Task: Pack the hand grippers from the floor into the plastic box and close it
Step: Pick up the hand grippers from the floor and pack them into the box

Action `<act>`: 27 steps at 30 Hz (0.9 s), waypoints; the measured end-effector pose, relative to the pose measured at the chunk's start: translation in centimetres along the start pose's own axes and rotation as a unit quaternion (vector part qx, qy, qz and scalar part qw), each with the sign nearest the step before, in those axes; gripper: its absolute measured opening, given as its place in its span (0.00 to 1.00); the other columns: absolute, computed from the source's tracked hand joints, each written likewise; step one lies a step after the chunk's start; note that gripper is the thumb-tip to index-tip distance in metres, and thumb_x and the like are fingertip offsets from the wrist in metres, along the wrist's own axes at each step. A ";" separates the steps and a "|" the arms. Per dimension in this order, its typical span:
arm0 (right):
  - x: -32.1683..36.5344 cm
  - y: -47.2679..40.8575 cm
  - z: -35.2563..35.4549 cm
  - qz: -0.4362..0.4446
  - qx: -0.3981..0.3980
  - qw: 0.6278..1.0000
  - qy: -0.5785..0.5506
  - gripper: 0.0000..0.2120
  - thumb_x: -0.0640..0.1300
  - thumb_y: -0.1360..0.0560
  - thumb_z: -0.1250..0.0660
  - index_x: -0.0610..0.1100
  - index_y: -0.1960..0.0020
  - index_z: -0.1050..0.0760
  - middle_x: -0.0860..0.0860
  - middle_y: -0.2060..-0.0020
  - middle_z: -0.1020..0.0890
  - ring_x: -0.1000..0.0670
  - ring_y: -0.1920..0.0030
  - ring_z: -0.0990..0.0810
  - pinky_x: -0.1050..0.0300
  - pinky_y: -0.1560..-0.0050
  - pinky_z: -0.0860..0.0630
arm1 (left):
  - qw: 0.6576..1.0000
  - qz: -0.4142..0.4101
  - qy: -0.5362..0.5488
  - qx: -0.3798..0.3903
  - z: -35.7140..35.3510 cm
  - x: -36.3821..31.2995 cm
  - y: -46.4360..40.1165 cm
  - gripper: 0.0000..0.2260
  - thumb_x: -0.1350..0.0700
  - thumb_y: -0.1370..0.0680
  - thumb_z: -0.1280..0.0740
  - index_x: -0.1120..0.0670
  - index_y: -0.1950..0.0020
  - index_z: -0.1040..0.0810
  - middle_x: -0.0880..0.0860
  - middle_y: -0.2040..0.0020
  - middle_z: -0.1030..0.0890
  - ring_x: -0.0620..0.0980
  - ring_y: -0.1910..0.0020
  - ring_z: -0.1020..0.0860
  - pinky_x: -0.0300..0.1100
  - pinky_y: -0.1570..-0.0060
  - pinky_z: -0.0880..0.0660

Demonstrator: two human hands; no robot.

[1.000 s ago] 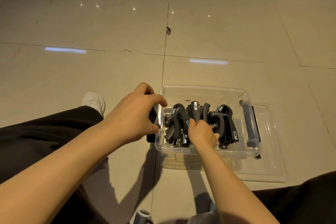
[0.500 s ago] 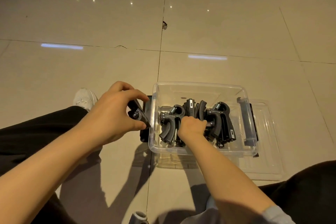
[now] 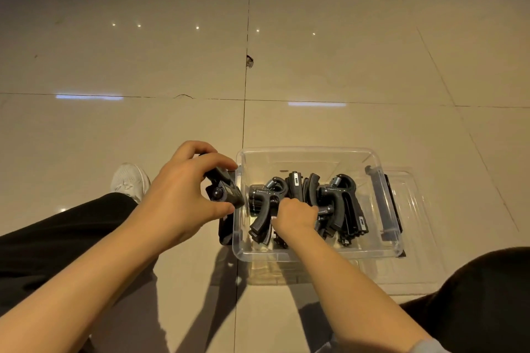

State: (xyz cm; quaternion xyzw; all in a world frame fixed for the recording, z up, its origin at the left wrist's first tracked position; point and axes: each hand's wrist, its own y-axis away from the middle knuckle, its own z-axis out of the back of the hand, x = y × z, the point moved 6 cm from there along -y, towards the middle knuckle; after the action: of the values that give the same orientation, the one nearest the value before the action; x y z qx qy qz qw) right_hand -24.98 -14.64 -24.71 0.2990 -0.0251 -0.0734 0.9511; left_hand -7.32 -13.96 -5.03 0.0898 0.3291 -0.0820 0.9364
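Note:
A clear plastic box (image 3: pixel 309 152) stands on the tiled floor and holds several black hand grippers (image 3: pixel 338 203) packed upright in a row. My left hand (image 3: pixel 183 198) is closed around one black hand gripper (image 3: pixel 223 190), held just outside the box's left wall near its rim. My right hand (image 3: pixel 295 216) is inside the box, fingers curled down among the grippers there; whether it grips one is hidden by the hand. Another dark gripper (image 3: pixel 225 231) lies on the floor against the box's left wall. The clear lid (image 3: pixel 413 226) lies flat under and to the right of the box.
My legs in black trousers flank the box: left leg (image 3: pixel 57 238) with a white shoe (image 3: pixel 130 180), right knee (image 3: pixel 473 289) at lower right. A grey latch (image 3: pixel 381 200) hangs on the box's right side. Open tiled floor stretches beyond the box.
My left hand has lifted a gripper from the floor beside the box and brought it up to the left rim. My right hand has stayed among the grippers inside.

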 end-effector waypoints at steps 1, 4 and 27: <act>-0.2 0.6 0.8 0.007 0.000 1.000 -0.024 0.15 0.53 0.24 0.36 0.43 0.45 0.27 0.49 0.56 0.21 0.46 0.51 0.21 0.48 0.44 0.32 | 1.000 -0.004 0.017 -0.009 0.2 -0.2 -0.3 0.25 0.58 0.37 0.21 0.45 0.43 0.23 0.45 0.43 0.32 0.43 0.47 0.28 0.35 0.43 0.31; -0.7 3.1 4.7 0.054 -0.015 0.971 -0.233 0.23 0.57 0.24 0.37 0.44 0.35 0.31 0.48 0.51 0.20 0.47 0.51 0.21 0.52 0.53 0.26 | 0.996 -0.018 0.064 -0.053 0.4 -0.6 -1.1 0.26 0.60 0.37 0.22 0.44 0.43 0.26 0.46 0.43 0.32 0.38 0.48 0.29 0.30 0.43 0.32; -16.7 2.8 9.2 -0.102 -0.107 0.975 -0.163 0.22 0.37 0.27 0.38 0.43 0.33 0.32 0.44 0.46 0.20 0.42 0.46 0.22 0.55 0.53 0.27 | 0.978 0.003 -0.205 -0.034 -18.9 5.7 -0.9 0.32 0.33 0.26 0.48 0.50 0.28 0.33 0.57 0.27 0.35 0.57 0.26 0.44 0.56 0.29 0.50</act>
State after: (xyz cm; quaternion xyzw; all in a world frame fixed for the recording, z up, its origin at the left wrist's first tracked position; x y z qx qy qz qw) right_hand -41.93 -15.02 -15.65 0.1803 -0.1414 -0.2198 0.9483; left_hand -14.48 -11.19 -23.22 0.0397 0.1323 -0.0849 0.9868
